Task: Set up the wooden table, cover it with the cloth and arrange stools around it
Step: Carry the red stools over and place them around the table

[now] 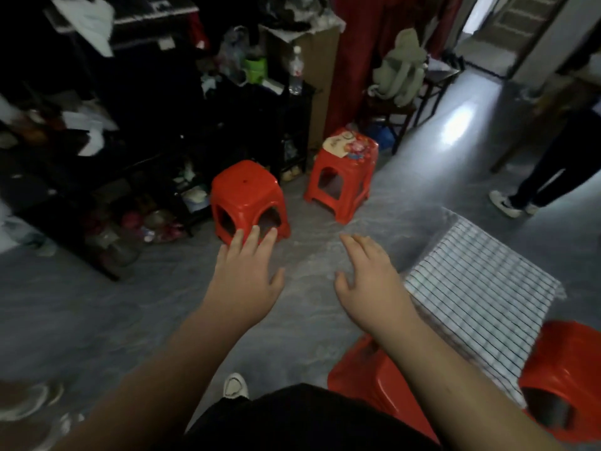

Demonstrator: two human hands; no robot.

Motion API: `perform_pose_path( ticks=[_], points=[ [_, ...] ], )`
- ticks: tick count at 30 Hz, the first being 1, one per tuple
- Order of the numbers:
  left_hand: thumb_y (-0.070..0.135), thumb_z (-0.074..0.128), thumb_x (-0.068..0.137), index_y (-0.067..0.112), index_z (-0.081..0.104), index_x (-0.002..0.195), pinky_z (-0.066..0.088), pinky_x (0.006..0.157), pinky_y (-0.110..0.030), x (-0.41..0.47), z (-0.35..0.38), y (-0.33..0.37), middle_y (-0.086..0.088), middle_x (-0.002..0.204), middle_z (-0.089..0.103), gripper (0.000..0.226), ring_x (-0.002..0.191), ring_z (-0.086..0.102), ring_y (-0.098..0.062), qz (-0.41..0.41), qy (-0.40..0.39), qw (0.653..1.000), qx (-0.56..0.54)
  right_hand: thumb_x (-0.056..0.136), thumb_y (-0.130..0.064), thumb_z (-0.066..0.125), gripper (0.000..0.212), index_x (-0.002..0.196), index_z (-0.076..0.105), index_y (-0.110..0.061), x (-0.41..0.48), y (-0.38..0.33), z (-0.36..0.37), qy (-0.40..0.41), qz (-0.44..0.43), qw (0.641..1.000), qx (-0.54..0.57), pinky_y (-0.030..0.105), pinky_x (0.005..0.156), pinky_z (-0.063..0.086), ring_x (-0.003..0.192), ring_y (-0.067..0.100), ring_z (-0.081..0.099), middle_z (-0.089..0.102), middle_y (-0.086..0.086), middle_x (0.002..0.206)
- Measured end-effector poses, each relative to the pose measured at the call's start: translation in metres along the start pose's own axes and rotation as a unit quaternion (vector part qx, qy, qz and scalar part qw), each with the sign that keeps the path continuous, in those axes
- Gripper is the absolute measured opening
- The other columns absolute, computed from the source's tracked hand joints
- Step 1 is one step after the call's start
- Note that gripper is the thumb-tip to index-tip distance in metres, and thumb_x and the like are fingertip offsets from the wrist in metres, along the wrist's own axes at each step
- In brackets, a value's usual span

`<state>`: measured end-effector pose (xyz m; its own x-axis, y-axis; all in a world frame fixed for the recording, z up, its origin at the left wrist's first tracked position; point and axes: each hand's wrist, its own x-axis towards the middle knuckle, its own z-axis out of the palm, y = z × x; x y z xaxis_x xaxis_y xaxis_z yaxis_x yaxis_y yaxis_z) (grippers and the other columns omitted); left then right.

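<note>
head view shows both hands stretched forward above the grey floor (113,320), and both hold nothing. the left hand (242,275) has straight, spread fingers, its tips in line with the foot of the plain stool (244,187); i cannot tell if they touch it. the right hand (370,288) is relaxed, with the fingers a little bent, in the air between that stool and the cloth (471,288).

the checked cloth already covers the tabletop fully, so the wood is hidden. two stools stand just beside it: the near stool (374,379) at its lower edge and the corner stool (566,362) at the right. the plain stool and the flower stool (344,180) are well apart from it, near the black shelf (146,151). i judge that these two must be brought over.

several things could go wrong. the plain stool stands close to the crowded shelf, so a wide swing may knock something down. some papers (335,146) seem to lie on the flower stool and would slide off if it tilts. a stool pushed in carelessly may catch the hanging cloth and drag it. a person (553,164) stands beyond the tabletop and could be bumped.
</note>
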<state>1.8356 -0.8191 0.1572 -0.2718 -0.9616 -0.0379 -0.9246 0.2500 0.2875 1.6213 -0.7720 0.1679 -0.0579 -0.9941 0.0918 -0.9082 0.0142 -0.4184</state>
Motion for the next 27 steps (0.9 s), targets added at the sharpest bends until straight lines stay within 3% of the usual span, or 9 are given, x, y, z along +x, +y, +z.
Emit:
perform_pose_path(
  ticks=[11,19,27],
  points=[
    [0.051,0.044,0.097,0.027,0.017,0.159,0.014,0.122,-0.052,0.1,-0.054,-0.178,-0.009,0.166,0.016,0.072,0.152,0.01,-0.033,-0.05,-0.012,0.998,0.022,0.092,-0.025,0.057,0.067,0.154,0.034,-0.017,0.154,-0.13,0.089,-0.061,-0.023,0.998,0.022,0.037,0.12,0.021,0.147,0.026,0.023,0.033,0.009,0.158],
    [0.051,0.046,0.096,0.028,0.018,0.159,0.013,0.12,-0.054,0.188,-0.055,-0.199,-0.008,0.166,0.017,0.072,0.153,0.009,-0.032,-0.07,-0.009,0.997,-0.023,0.09,-0.022,0.058,0.067,0.153,0.035,-0.017,0.236,-0.124,0.098,-0.082,-0.028,0.996,0.013,0.035,0.119,0.021,0.147,0.026,0.024,0.033,0.007,0.158],
    [0.054,0.042,0.096,0.029,0.015,0.159,0.011,0.121,-0.054,0.301,-0.035,-0.192,-0.006,0.167,0.014,0.073,0.153,0.005,-0.03,-0.127,-0.007,0.992,-0.014,0.091,-0.025,0.055,0.064,0.152,0.037,-0.016,0.375,-0.081,0.107,-0.112,-0.083,0.99,0.028,0.039,0.118,0.026,0.147,0.026,0.025,0.035,0.008,0.156]
  ],
)
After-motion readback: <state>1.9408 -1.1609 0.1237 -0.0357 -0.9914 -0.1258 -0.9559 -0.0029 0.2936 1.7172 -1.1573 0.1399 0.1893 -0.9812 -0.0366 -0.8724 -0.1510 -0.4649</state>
